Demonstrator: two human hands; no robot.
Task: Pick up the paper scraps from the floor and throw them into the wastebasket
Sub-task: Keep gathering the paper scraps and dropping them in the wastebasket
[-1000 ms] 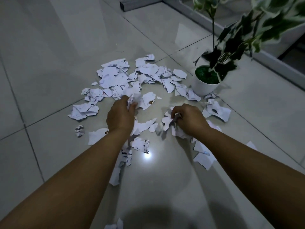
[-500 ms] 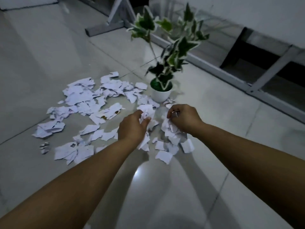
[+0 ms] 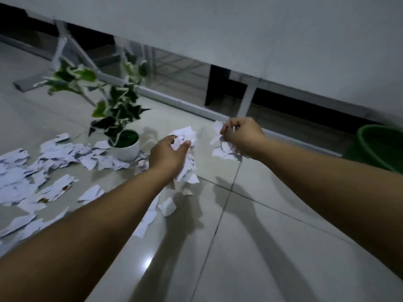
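My left hand is closed around a bunch of white paper scraps, held above the floor. My right hand grips another bunch of scraps, also lifted. A few scraps hang or fall below my left hand. Many torn scraps still lie spread on the tiled floor at the left. The green wastebasket shows at the right edge, partly cut off, to the right of my right hand.
A potted plant in a white pot stands on the floor among the scraps, left of my left hand. A white table with metal legs runs across the back. Glossy floor tiles fill the foreground.
Both hands have risen off the floor with scraps in them and moved to the right. The view has swung right, bringing the green wastebasket into sight.
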